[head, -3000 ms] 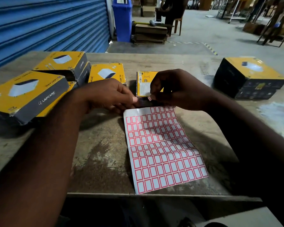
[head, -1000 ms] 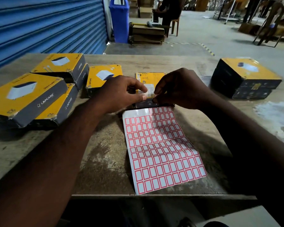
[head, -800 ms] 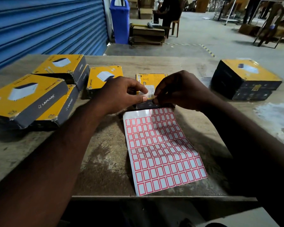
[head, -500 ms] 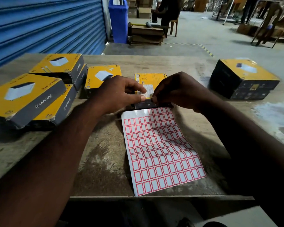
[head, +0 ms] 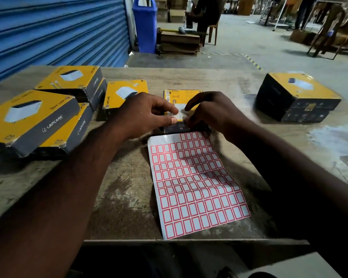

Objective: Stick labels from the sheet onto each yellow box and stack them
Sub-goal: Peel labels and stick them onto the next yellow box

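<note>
**Step in hand:** applying a label to the yellow box (head: 182, 97). It lies flat at the middle of the counter (head: 119, 197), at the far edge of the label sheet (head: 195, 183). The left hand (head: 147, 115) and right hand (head: 213, 115) meet over its top face, fingers curled, with the tips on or just above the cardboard. Whether a label is pinched between them cannot be told, because the right fingertips are blurred.

**Next move, as judged:** seat the label flat and rub it down. Then lift the box with both hands and carry it to the stack (head: 297, 97) at the right, squaring the edges on placement.

**Count:**
- One label sheet, bare at its far left corner where labels are gone.
- Eight yellow boxes:
  - one under the hands;
  - five in the left group (head: 34, 117), lying as two overlapping pairs and a single box (head: 123, 93);
  - two in the right stack.
</note>
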The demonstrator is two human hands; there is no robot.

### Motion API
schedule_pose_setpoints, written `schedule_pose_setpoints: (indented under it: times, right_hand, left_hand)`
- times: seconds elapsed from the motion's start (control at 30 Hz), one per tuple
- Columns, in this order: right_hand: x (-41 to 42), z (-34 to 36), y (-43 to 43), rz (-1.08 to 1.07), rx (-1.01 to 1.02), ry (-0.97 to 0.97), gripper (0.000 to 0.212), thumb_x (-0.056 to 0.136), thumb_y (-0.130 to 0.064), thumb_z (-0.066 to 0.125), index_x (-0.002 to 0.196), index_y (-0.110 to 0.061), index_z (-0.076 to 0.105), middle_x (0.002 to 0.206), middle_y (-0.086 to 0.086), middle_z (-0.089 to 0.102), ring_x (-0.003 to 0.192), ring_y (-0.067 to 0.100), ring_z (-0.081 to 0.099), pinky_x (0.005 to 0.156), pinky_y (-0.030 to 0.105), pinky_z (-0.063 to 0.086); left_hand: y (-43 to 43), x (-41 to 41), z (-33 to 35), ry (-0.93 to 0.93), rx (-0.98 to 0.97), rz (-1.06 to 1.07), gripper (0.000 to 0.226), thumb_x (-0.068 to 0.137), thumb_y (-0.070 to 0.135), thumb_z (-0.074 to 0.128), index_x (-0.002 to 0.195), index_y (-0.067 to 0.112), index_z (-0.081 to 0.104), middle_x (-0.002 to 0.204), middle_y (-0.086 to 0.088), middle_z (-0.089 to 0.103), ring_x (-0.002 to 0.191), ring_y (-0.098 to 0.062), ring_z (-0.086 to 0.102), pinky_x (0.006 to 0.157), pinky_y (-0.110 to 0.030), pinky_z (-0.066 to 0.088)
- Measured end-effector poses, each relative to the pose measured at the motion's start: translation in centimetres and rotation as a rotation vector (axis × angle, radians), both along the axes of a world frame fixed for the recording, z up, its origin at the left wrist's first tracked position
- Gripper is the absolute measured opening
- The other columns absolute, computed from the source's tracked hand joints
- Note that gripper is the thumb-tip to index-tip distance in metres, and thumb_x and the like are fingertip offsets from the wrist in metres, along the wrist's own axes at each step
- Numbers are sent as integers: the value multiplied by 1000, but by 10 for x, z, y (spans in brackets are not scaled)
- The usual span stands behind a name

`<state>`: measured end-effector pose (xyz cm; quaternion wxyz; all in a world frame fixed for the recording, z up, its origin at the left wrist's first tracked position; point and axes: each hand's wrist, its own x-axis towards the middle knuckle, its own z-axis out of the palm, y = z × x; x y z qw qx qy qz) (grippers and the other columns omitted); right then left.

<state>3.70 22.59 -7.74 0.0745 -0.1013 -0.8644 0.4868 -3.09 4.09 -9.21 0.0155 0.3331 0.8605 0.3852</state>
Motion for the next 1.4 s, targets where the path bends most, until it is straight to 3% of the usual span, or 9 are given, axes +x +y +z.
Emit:
schedule_pose_setpoints:
  times: [0.33, 0.43, 0.57, 0.7, 0.83, 0.93, 1.03, 1.2, 1.4]
  right_hand:
    - [-8, -2, 2, -3, 68, 47, 11, 70, -12, 63, 78, -7, 69, 75, 3, 64, 79, 23, 61, 67, 33, 44]
    - [-13, -4, 9, -39, 8, 57, 17, 59, -21, 54, 69, -13, 66, 73, 7, 67, 80, 30, 66, 67, 37, 47]
    - [-12, -10, 24, 20, -21, 18, 14, 84, -17, 73, 76, -19, 62, 71, 0, 64, 79, 22, 64, 70, 33, 48]
    - [0, -6, 23, 105, 77, -12, 37, 75, -38, 82, 93, -16, 59, 79, 0, 65, 69, 12, 60, 60, 27, 48]
    - [-4, -7, 18, 58, 91, 6, 34, 75, -34, 83, 91, -18, 57, 79, -1, 63, 69, 11, 59, 58, 27, 48]
    - [-8, -12, 22, 56, 32, 55, 25, 81, -27, 79, 84, -16, 56, 74, 5, 66, 67, 19, 61, 58, 32, 49]
    - [-7, -15, 36, 205, -71, 54, 19, 84, -23, 76, 89, -15, 59, 76, 3, 66, 75, 23, 60, 71, 41, 48]
    - [-1, -9, 44, 338, -234, 28, 5, 93, -7, 60, 93, -8, 56, 71, -2, 59, 63, 4, 53, 57, 13, 42]
    - [-4, -10, 45, 319, -261, 7, 11, 97, -13, 57, 86, -12, 55, 70, -1, 52, 55, 2, 47, 49, 12, 38]
  left_hand:
    - [0, -1, 0, 7, -6, 3, 27, 82, 32, 79, 108, 30, 76, 104, 13, 74, 96, 2, 66, 84, -15, 51]
    - [0, -1, 0, 2, -1, 3, 25, 83, 30, 79, 108, 28, 77, 99, 15, 73, 91, 11, 64, 73, -2, 46]
    - [1, -2, -1, -5, 15, -4, 25, 83, 28, 79, 107, 27, 77, 102, 15, 74, 91, 12, 64, 73, 0, 45]
    - [1, -1, -1, -1, 16, -8, 25, 83, 29, 79, 107, 27, 77, 100, 15, 73, 89, 13, 64, 69, 1, 43]
    - [0, -1, -1, 3, 14, -1, 24, 83, 28, 79, 107, 28, 76, 103, 15, 73, 90, 14, 63, 69, 1, 43]
    - [0, 0, -2, 29, -6, 17, 22, 84, 30, 77, 106, 30, 76, 106, 15, 72, 93, 9, 64, 74, -3, 46]
    - [5, 5, -5, 156, -31, 28, 22, 83, 37, 77, 104, 31, 74, 110, 10, 69, 100, -5, 62, 84, -24, 50]
    - [20, 14, -18, 306, -99, 11, 42, 76, 58, 74, 109, 33, 66, 114, 3, 59, 112, -15, 50, 87, -31, 40]
    - [29, 15, -22, 442, -57, 70, 34, 78, 51, 75, 102, 27, 67, 100, 1, 61, 101, -17, 56, 81, -29, 43]
